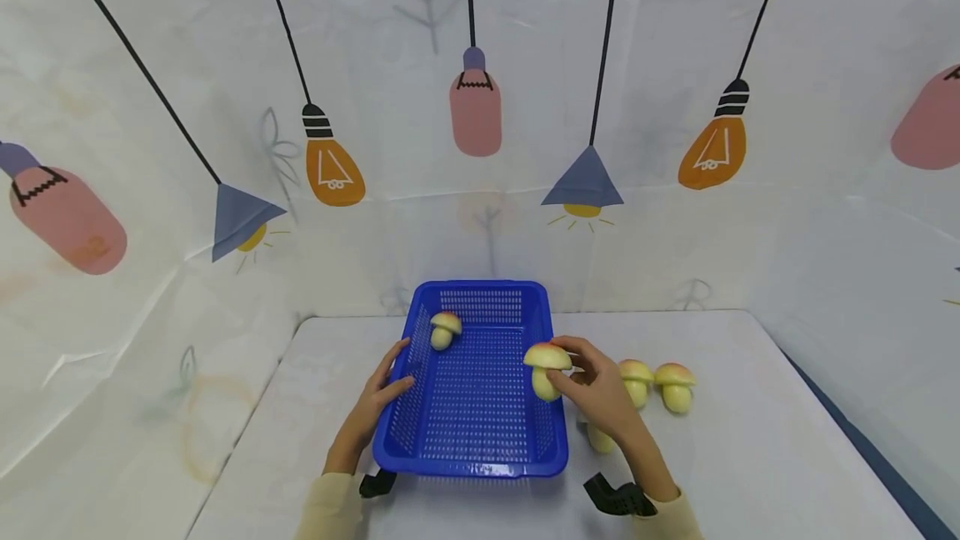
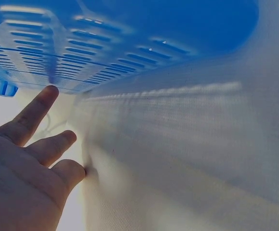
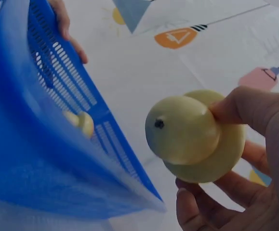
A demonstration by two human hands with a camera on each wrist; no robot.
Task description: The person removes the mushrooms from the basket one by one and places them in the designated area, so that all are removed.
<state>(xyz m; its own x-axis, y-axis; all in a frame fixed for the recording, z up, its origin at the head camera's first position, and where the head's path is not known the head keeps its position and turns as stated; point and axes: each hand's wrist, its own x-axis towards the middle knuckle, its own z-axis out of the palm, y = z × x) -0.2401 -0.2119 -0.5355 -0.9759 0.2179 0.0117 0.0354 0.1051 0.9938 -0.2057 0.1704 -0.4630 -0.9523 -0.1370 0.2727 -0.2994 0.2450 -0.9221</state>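
Observation:
A blue plastic basket [image 1: 472, 419] with slotted walls stands on the white table. My left hand [image 1: 372, 400] holds its left side, thumb and a finger over the rim; in the left wrist view other fingers [image 2: 38, 113] spread along the outer wall. My right hand [image 1: 600, 390] pinches a toy mushroom [image 1: 546, 357] with a yellow-red cap and pale stem, at the basket's right rim. The right wrist view shows the held mushroom [image 3: 182, 130] stem-end on, thumb on one side and fingers on the other. Another mushroom [image 1: 446, 325] lies inside the basket, at its back left.
Right of the basket, two mushrooms [image 1: 676, 382] [image 1: 636, 377] lie side by side, and one more [image 1: 600, 438] is partly hidden under my right hand. A white sheet [image 1: 420, 223] printed with lamps hangs behind the table [image 1: 757, 457].

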